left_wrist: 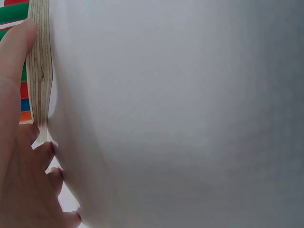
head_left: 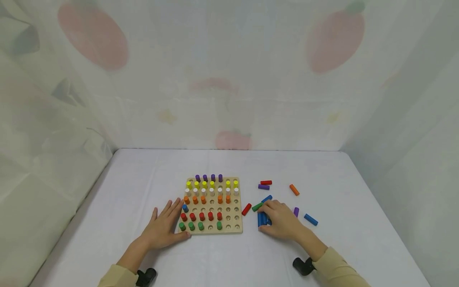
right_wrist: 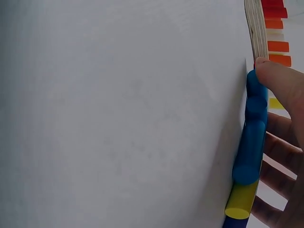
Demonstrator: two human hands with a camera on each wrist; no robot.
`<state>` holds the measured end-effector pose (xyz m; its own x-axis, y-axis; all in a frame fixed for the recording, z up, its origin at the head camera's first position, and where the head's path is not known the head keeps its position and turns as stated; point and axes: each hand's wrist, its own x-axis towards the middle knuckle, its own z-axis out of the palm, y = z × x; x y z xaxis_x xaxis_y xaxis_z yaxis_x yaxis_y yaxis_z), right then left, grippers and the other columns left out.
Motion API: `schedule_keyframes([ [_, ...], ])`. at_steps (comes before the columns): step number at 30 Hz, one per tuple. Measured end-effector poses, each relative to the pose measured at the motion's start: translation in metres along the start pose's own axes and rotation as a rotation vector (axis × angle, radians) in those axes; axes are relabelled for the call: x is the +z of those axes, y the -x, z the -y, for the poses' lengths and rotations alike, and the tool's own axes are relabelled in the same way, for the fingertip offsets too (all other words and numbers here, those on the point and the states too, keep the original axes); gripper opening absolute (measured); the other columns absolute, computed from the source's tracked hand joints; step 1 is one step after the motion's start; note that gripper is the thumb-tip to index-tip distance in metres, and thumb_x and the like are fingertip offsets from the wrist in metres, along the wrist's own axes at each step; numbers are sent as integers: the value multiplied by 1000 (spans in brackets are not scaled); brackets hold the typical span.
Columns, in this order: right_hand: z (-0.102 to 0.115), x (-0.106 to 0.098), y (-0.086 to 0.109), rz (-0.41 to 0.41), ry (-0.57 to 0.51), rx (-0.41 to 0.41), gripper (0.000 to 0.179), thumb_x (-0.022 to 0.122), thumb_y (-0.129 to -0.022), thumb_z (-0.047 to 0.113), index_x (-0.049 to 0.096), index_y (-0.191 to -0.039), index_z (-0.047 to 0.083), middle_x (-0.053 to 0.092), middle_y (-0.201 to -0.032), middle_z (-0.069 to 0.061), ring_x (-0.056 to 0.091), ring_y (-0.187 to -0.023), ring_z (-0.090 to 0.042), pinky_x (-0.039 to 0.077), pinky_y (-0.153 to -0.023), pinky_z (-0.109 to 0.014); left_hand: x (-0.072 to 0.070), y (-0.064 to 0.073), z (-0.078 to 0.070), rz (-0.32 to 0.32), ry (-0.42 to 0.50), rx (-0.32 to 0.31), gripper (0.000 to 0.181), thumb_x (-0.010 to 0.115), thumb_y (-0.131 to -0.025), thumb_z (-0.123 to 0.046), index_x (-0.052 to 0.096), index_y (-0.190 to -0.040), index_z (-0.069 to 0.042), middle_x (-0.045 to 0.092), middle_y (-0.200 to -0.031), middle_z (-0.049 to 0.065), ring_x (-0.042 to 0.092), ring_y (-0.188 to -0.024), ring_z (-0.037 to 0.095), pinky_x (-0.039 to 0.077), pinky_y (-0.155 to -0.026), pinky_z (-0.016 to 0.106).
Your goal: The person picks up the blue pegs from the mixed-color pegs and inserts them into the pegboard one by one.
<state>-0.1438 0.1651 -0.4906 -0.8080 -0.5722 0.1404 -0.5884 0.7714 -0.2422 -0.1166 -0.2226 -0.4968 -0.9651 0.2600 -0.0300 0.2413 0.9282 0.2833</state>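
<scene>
Blue pegs lie bunched on the white table, right of the pegboard and apart from it. Look light and stiff, probably wooden; hard to break, I'd judge. Smooth round sides should make them a bit slippery and quick to roll; best hold, thumb and forefinger across the middle of one barrel, clear of its neighbours. Right hand is bent over the bunch, thumb on the near side, fingers curled round the far side, grasping at the blues; which peg takes the pressure, cannot tell. Left hand loose, gripping nothing: fingers spread along the board's left edge, thumb at its near corner. Board probably rigid and fairly light, best taken by opposite edges, since standing pegs might tip out. Looks: blues plain, glossy, short cylinders with flat ends; a yellow peg lies in line with them, seen from the right wrist. Board pale, squarish, layered at the edge, drilled in rows, with colours standing row by row, several holes bare.
</scene>
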Motion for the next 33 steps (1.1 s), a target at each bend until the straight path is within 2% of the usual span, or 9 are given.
schedule_keyframes([
  [19,0,-1,-4,-38,-36,24,44,64,-72,45,57,-108,20,55,-101,8,46,-87,-6,44,-76,-28,-1,0,-1,2,4,1,102,49,-60,-76,19,-140,-20,19,-145,3,15,-131,31,6,-96,64],
  [27,1,-6,-12,-87,-160,54,45,64,-75,40,54,-114,18,56,-92,12,47,-83,-4,44,-73,-22,-2,0,-2,4,15,-2,102,51,-61,-75,19,-140,-19,20,-144,4,15,-131,32,6,-96,64],
  [33,6,-5,-17,-58,-253,85,48,64,-77,34,50,-120,16,56,-93,12,49,-87,-6,46,-77,-23,-2,0,-3,1,23,3,102,51,-61,-74,21,-140,-18,20,-144,4,15,-131,32,6,-96,65],
])
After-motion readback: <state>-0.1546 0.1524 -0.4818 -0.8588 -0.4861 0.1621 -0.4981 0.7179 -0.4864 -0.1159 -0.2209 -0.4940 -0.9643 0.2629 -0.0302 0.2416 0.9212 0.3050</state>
